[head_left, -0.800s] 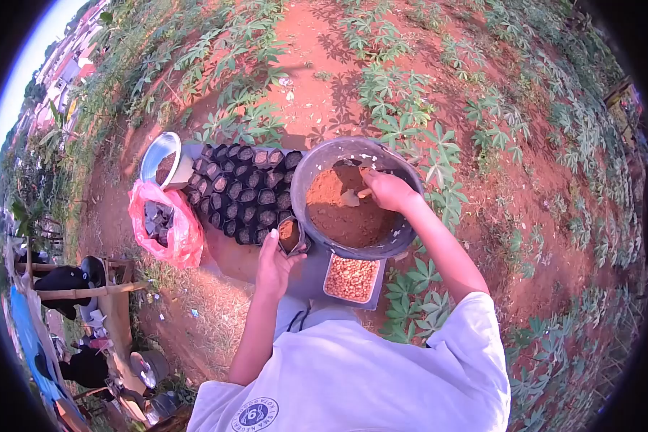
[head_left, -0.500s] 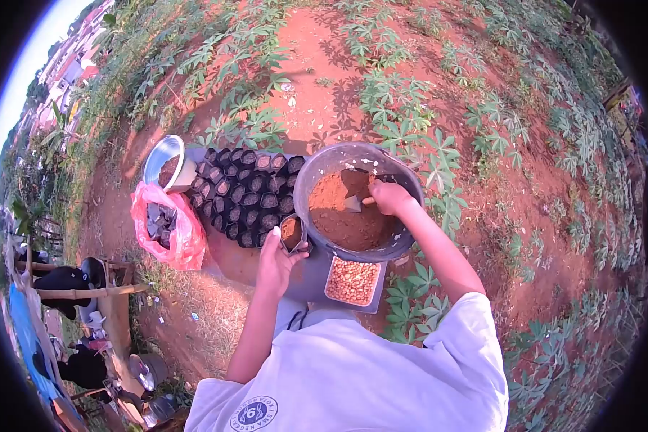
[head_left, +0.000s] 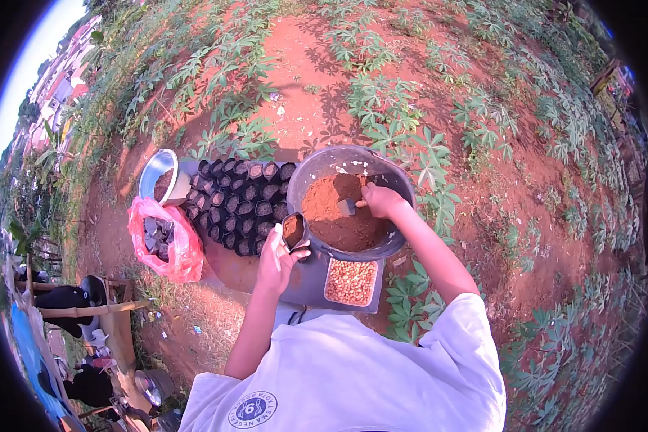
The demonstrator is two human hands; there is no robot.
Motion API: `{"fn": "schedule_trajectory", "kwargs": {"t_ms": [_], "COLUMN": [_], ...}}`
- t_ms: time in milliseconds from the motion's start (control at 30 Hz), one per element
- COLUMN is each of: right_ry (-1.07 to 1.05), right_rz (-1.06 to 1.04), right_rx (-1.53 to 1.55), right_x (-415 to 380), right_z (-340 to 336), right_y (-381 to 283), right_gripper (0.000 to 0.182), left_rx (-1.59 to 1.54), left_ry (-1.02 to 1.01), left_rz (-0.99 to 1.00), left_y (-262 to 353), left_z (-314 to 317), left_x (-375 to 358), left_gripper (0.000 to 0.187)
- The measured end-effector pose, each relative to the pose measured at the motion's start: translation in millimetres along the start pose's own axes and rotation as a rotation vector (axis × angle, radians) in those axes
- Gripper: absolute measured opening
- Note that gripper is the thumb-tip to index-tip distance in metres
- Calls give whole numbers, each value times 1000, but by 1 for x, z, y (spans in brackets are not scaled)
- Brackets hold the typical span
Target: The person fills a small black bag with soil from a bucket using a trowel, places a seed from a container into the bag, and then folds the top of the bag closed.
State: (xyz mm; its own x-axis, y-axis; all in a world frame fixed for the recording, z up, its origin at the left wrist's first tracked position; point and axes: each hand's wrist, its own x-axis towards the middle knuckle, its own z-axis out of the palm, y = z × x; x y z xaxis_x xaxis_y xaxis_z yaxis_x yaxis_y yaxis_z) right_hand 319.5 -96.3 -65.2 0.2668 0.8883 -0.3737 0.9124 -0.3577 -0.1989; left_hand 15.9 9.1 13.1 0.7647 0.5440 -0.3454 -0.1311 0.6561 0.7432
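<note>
My left hand (head_left: 277, 261) is wrapped round a small black seedling bag (head_left: 294, 229) with brown soil in its mouth, just beside the rim of a large dark bucket (head_left: 403, 173). Inside the bucket lies loose reddish-brown soil (head_left: 338, 232). My right hand (head_left: 381, 201) reaches over the bucket's right side, closed on the handle of a small trowel (head_left: 346, 207). The trowel's grey blade rests at the soil, pointing left. Rows of filled black seedling bags (head_left: 241, 209) stand close together left of the bucket.
A tray of yellow-orange kernels (head_left: 351, 281) sits in front of the bucket on a grey table (head_left: 302, 284). On the left are a pink plastic bag (head_left: 183, 255) with dark pieces inside and a tilted pale bucket (head_left: 180, 189). Leafy plants (head_left: 417, 302) grow close by on the right.
The trowel blade has shifted slightly left relative to my right hand's side of the bucket. My left hand keeps the seedling bag by the rim. The whole view has shifted slightly.
</note>
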Motion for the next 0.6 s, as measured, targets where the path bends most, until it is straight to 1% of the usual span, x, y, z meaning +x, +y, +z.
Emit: {"fn": "schedule_trajectory", "kwargs": {"t_ms": [133,300,400,600], "right_ry": [9,-77,-40,-75], "right_rz": [-38,2,13,19], "right_rx": [-24,-28,-25,-25], "right_x": [6,3,1,2], "right_z": [3,-10,-6,-8], "right_y": [3,-5,-3,-4], "right_gripper": [33,34,35,37], "left_rx": [-7,25,39,29], "left_ry": [4,27,15,18], "left_rz": [11,16,10,29], "left_y": [4,7,8,7], "left_z": [0,-5,-6,-4], "left_x": [2,-1,2,0], "left_gripper": [47,47,47,49]}}
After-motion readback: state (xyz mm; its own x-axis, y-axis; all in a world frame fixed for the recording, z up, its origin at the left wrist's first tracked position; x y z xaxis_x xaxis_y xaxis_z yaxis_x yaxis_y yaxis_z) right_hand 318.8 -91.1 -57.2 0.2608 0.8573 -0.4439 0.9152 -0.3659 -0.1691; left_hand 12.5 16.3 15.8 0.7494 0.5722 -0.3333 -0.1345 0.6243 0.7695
